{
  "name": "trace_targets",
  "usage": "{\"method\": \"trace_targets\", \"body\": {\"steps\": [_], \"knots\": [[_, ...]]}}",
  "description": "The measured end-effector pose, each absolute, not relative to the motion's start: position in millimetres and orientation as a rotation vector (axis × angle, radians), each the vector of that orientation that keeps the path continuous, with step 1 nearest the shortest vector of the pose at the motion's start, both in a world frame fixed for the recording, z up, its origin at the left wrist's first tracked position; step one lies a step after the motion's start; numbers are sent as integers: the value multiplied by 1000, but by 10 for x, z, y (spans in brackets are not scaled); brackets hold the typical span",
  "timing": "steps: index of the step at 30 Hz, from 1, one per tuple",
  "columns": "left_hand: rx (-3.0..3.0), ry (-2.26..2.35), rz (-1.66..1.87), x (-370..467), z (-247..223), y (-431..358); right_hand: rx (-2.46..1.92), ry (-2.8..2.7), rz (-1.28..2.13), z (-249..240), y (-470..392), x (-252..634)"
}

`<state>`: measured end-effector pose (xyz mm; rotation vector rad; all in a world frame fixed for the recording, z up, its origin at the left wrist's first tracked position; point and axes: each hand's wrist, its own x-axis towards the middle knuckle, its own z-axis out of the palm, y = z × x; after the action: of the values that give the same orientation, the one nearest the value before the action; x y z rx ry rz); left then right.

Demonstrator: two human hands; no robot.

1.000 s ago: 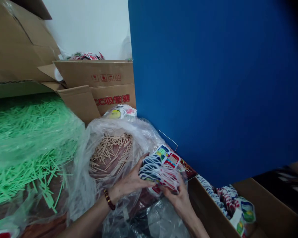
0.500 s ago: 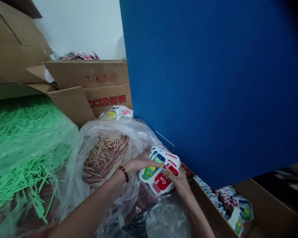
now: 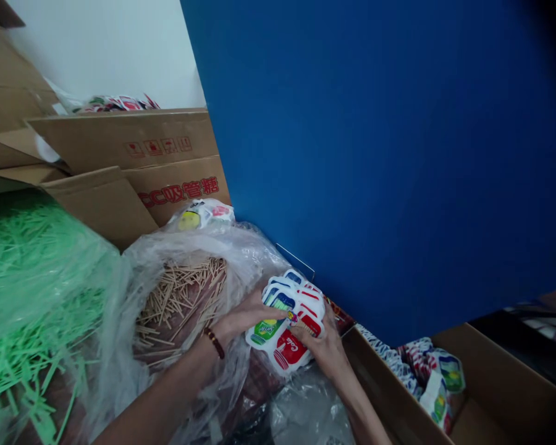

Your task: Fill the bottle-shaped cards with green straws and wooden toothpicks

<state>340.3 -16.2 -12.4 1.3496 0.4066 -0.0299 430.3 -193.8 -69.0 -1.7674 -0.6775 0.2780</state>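
Note:
Both hands hold a stack of small printed packets (image 3: pixel 287 318), white with green, red and blue labels, low in the middle of the view. My left hand (image 3: pixel 241 318), a bead bracelet at its wrist, grips the stack's left side. My right hand (image 3: pixel 322 349) grips the stack from below and the right. The stack sits over a clear plastic bag (image 3: pixel 241 253) filled with tan sticks (image 3: pixel 178 296).
A big bag of green sticks (image 3: pixel 32 296) fills the left. Cardboard boxes (image 3: pixel 134 161) with red print stand behind. A blue panel (image 3: pixel 389 154) rises on the right. An open box (image 3: pixel 491 383) at lower right holds more packets (image 3: pixel 426 371).
The packets were fanned out a second ago; now they are gathered into a squared stack, face up. The view has swung to the right, so everything has shifted left.

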Motion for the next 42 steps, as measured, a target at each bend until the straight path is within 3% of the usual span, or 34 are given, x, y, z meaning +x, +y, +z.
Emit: {"method": "trace_targets", "body": {"steps": [11,20,26,33,42], "knots": [[1753,413,309,3005,-182,-317,-1446,-427,599,-636,-2010,4166],[1704,448,551,2778,111,-569,-1499,-780,552,-97,-2029,4300],[1644,380,267,2760,-173,-458,-1621,-838,624,-317,-1999,4389],[1796,333,196,2695,-225,-364,-1632,-794,602,-506,-2131,4217],[1777,352,514,2882,-44,-541,-1483,-749,646,-276,-1976,4352]]}}
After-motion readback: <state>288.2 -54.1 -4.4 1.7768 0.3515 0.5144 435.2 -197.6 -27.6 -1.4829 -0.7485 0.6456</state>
